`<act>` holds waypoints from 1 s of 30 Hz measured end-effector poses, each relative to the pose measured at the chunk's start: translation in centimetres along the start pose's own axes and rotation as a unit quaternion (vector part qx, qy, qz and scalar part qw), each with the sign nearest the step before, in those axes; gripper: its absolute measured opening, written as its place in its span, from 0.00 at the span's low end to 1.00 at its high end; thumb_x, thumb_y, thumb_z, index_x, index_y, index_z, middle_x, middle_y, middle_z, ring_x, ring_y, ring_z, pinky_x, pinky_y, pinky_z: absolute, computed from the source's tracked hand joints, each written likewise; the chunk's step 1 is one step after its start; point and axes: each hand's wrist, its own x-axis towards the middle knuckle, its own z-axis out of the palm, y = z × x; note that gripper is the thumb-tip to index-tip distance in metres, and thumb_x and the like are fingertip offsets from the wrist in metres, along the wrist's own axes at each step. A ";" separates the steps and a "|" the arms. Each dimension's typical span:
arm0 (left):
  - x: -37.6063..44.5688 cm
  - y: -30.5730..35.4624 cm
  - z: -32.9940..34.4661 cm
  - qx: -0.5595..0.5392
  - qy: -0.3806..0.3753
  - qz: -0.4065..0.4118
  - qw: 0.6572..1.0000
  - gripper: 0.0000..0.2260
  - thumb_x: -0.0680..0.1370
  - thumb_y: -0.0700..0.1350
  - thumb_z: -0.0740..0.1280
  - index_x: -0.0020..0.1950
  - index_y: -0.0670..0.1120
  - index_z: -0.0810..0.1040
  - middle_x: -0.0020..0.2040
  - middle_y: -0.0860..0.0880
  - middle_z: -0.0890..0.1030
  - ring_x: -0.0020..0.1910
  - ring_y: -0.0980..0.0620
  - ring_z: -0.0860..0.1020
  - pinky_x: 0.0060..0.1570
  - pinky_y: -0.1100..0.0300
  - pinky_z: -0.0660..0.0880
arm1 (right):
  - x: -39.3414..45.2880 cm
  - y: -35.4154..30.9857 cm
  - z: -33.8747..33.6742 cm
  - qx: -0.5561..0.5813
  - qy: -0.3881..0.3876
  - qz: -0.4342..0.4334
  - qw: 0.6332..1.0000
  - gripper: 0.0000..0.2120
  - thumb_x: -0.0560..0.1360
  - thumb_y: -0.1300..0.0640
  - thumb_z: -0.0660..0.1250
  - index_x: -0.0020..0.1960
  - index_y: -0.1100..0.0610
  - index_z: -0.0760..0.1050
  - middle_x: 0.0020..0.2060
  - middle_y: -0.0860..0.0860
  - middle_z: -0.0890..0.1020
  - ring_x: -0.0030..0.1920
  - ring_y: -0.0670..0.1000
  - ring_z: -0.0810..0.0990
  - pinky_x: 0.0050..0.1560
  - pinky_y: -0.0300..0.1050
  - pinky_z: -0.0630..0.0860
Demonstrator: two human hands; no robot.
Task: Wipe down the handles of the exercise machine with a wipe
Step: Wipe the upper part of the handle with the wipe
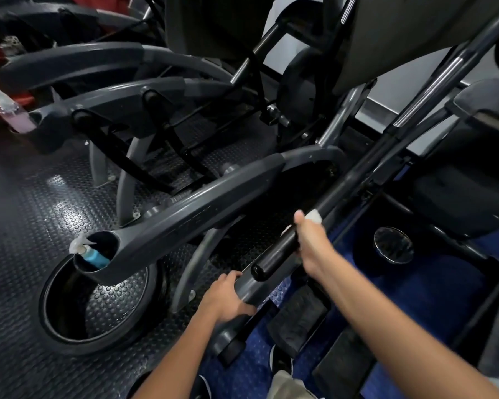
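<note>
A black handle [274,254] of the exercise machine slants from lower centre up to the right. My right hand [311,243] grips it a little above its rounded end, with a white wipe [314,216] bunched under the fingers against the bar. My left hand [228,298] holds a grey bar [248,283] of the machine just below and left of the handle's end, fingers curled round it.
A grey arm with a cup holder [98,254] holding a blue spray bottle [94,256] runs left of the handle. A second bottle with pink liquid [15,113] stands far left. Black foot pedals [300,323] lie below on blue and black studded flooring [26,226].
</note>
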 end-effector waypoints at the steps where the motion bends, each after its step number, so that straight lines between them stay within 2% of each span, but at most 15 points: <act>1: 0.0 0.0 0.0 -0.002 0.000 -0.001 1.000 0.50 0.62 0.65 0.77 0.79 0.55 0.61 0.72 0.51 0.68 0.68 0.47 0.72 0.63 0.50 0.73 | 1.4 -1.7 -0.4 -0.007 0.044 -0.020 0.999 0.32 0.73 0.41 0.67 0.69 0.60 0.71 0.61 0.56 0.79 0.61 0.58 0.79 0.63 0.53 0.76; 4: -0.1 0.0 0.0 -0.006 0.004 0.001 1.000 0.50 0.60 0.66 0.77 0.78 0.56 0.62 0.71 0.51 0.70 0.66 0.47 0.73 0.62 0.49 0.75 | 5.4 -7.4 -2.1 -0.063 0.159 -0.068 0.983 0.34 0.80 0.51 0.65 0.76 0.66 0.55 0.71 0.59 0.68 0.69 0.59 0.71 0.70 0.48 0.66; 6: -0.1 0.0 0.0 -0.006 0.004 0.002 1.000 0.49 0.61 0.65 0.77 0.78 0.56 0.62 0.70 0.51 0.70 0.65 0.47 0.74 0.61 0.49 0.75 | 6.6 -9.4 -3.0 -0.150 0.205 -0.092 0.963 0.40 0.81 0.51 0.64 0.80 0.67 0.43 0.79 0.63 0.54 0.77 0.62 0.60 0.75 0.48 0.56; 8: -0.1 0.0 0.0 -0.006 0.006 0.003 1.000 0.49 0.61 0.65 0.77 0.78 0.57 0.62 0.70 0.51 0.70 0.65 0.47 0.73 0.61 0.50 0.75 | 6.6 -8.9 -3.3 -0.231 0.212 -0.162 0.936 0.44 0.81 0.50 0.63 0.79 0.67 0.37 0.80 0.64 0.42 0.80 0.61 0.49 0.78 0.49 0.47; 10: -0.1 0.0 0.0 -0.007 0.008 0.003 1.000 0.48 0.61 0.65 0.77 0.78 0.57 0.62 0.70 0.52 0.70 0.66 0.47 0.73 0.61 0.50 0.74 | 5.6 -6.8 -3.5 -0.309 0.177 -0.241 0.903 0.42 0.82 0.47 0.60 0.80 0.65 0.38 0.80 0.62 0.38 0.81 0.62 0.44 0.80 0.53 0.43; 12: -0.1 -0.1 0.0 -0.009 0.007 0.004 1.000 0.48 0.61 0.65 0.77 0.78 0.57 0.62 0.69 0.52 0.70 0.66 0.48 0.73 0.61 0.50 0.74 | 4.2 -4.9 -4.1 -0.375 0.129 -0.284 0.873 0.36 0.84 0.44 0.55 0.82 0.61 0.44 0.81 0.59 0.39 0.81 0.60 0.43 0.79 0.58 0.41; 14: -0.1 -0.1 0.0 -0.012 0.001 0.008 1.000 0.48 0.61 0.66 0.76 0.78 0.57 0.62 0.69 0.52 0.70 0.65 0.48 0.73 0.62 0.49 0.74 | 2.5 -2.6 -4.7 -0.446 0.081 -0.349 0.820 0.29 0.85 0.44 0.50 0.81 0.57 0.53 0.82 0.55 0.46 0.81 0.57 0.43 0.78 0.59 0.41; 17: -0.1 0.0 -0.1 -0.012 -0.003 0.007 1.000 0.48 0.61 0.65 0.76 0.78 0.57 0.62 0.69 0.52 0.70 0.65 0.48 0.73 0.61 0.48 0.74 | -1.4 0.3 -4.9 -0.486 0.012 -0.451 0.749 0.21 0.85 0.48 0.48 0.73 0.51 0.69 0.79 0.49 0.62 0.81 0.54 0.51 0.79 0.58 0.44; 19: -0.1 0.1 -0.1 -0.011 -0.003 0.004 1.000 0.49 0.60 0.65 0.76 0.77 0.56 0.62 0.70 0.52 0.69 0.66 0.47 0.72 0.62 0.48 0.74 | -4.6 1.9 -4.0 -0.493 -0.029 -0.500 0.711 0.20 0.85 0.49 0.50 0.66 0.52 0.76 0.71 0.49 0.72 0.79 0.53 0.59 0.79 0.56 0.47; 21: -0.2 0.0 0.1 -0.012 0.005 0.004 1.000 0.47 0.60 0.64 0.76 0.76 0.56 0.63 0.69 0.52 0.70 0.66 0.47 0.73 0.62 0.48 0.75 | -7.2 3.2 -2.7 -0.505 -0.075 -0.527 0.679 0.19 0.85 0.50 0.49 0.62 0.53 0.78 0.64 0.48 0.76 0.76 0.52 0.64 0.79 0.56 0.49; 23: -0.2 0.0 0.2 -0.017 0.014 0.006 1.000 0.47 0.59 0.64 0.76 0.75 0.55 0.64 0.68 0.52 0.71 0.65 0.48 0.74 0.62 0.49 0.75 | -8.3 4.2 -2.3 -0.508 -0.114 -0.556 0.648 0.18 0.86 0.50 0.50 0.63 0.52 0.77 0.61 0.47 0.77 0.75 0.51 0.66 0.80 0.56 0.50; 26: -0.2 0.0 0.1 -0.015 0.008 0.007 1.000 0.48 0.59 0.65 0.76 0.76 0.55 0.64 0.69 0.52 0.70 0.66 0.48 0.74 0.63 0.48 0.75 | -6.3 2.7 -3.6 -0.545 -0.174 -0.591 0.569 0.19 0.86 0.50 0.51 0.65 0.53 0.77 0.62 0.48 0.78 0.72 0.51 0.69 0.78 0.56 0.55; 28: -0.1 0.0 0.0 -0.017 0.000 0.003 1.000 0.50 0.58 0.67 0.76 0.77 0.56 0.63 0.70 0.52 0.69 0.66 0.47 0.73 0.63 0.46 0.75 | -3.2 0.1 -5.0 -0.572 -0.173 -0.601 0.531 0.19 0.85 0.51 0.51 0.63 0.54 0.78 0.57 0.50 0.80 0.67 0.53 0.73 0.77 0.56 0.56; 30: -0.1 -0.1 -0.1 -0.019 -0.005 0.002 1.000 0.51 0.58 0.68 0.76 0.78 0.56 0.63 0.70 0.52 0.69 0.66 0.47 0.73 0.64 0.47 0.75 | 1.0 -3.5 -6.7 -0.599 -0.122 -0.593 0.524 0.18 0.83 0.52 0.51 0.56 0.54 0.79 0.50 0.52 0.82 0.60 0.56 0.77 0.74 0.58 0.57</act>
